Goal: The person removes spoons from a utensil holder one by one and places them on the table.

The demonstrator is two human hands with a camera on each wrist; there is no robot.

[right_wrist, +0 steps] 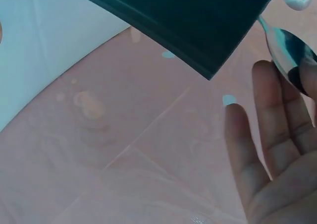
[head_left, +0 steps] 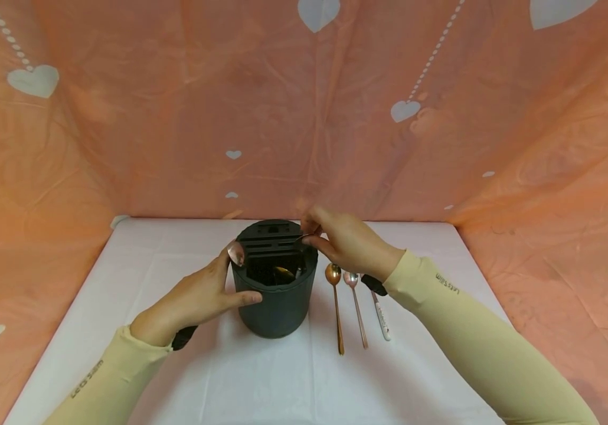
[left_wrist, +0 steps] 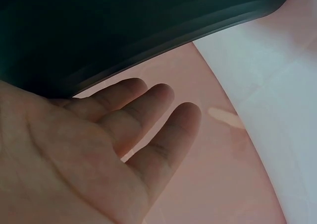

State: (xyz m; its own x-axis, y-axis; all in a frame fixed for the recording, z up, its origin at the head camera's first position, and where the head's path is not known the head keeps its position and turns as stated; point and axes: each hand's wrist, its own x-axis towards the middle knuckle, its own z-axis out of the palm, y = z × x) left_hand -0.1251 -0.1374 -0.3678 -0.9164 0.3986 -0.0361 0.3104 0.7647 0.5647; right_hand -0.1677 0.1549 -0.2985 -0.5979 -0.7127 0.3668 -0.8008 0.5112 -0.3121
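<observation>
A dark round utensil holder (head_left: 274, 313) with a slotted top stands upright on the table. My left hand (head_left: 189, 301) rests at its left side, thumb straight across the front. In the left wrist view, three fingers (left_wrist: 166, 130) extend straight beside the holder's dark wall. My right hand (head_left: 343, 239) pinches a shiny spoon (right_wrist: 282, 48) by its bowl at the holder's right rim, its handle running behind the holder in the right wrist view. A rosy spoon bowl (head_left: 236, 253) shows at the left rim, by my left fingers. A gold spoon bowl (head_left: 283, 274) shows in the holder's front opening.
Right of the holder lie a gold spoon (head_left: 337, 307), a rose-coloured spoon (head_left: 358, 310) and a utensil with a white patterned handle (head_left: 382, 319), partly under my right wrist. Orange cloth with hearts (head_left: 267, 118) hangs behind and beside the white-covered table (head_left: 261, 389).
</observation>
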